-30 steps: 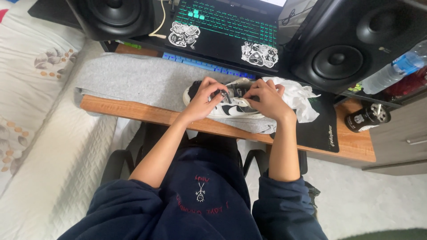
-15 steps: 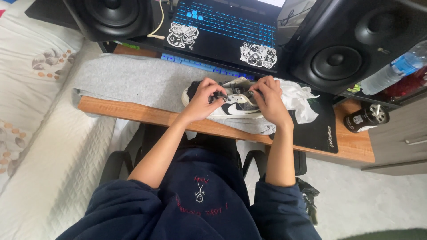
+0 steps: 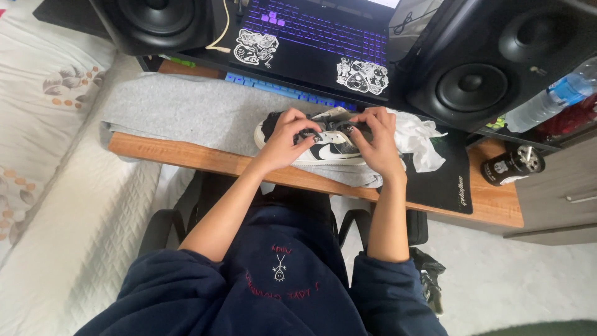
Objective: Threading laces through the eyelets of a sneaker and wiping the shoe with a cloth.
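A black and white sneaker [image 3: 329, 150] lies on its side on a grey cloth [image 3: 186, 112] spread over the wooden desk [image 3: 186, 157]. My left hand [image 3: 287, 138] grips the sneaker's heel end, fingers curled over the top by the black laces. My right hand [image 3: 374, 144] holds the toe end, fingers pressed onto the lace area. A crumpled white cloth [image 3: 415, 138] lies right beside my right hand, partly under the shoe.
A laptop [image 3: 311, 37] with a purple-lit keyboard and stickers sits behind the shoe, between two large black speakers [image 3: 158, 22] [image 3: 497, 68]. A black mousepad [image 3: 449, 180], a dark can [image 3: 511, 165] and a plastic bottle [image 3: 547, 98] are at right. A bed [image 3: 56, 155] is at left.
Both hands shifted slightly on the sneaker, fingers working along the laces. The keyboard light turned from green-blue to purple. The view moved a little.
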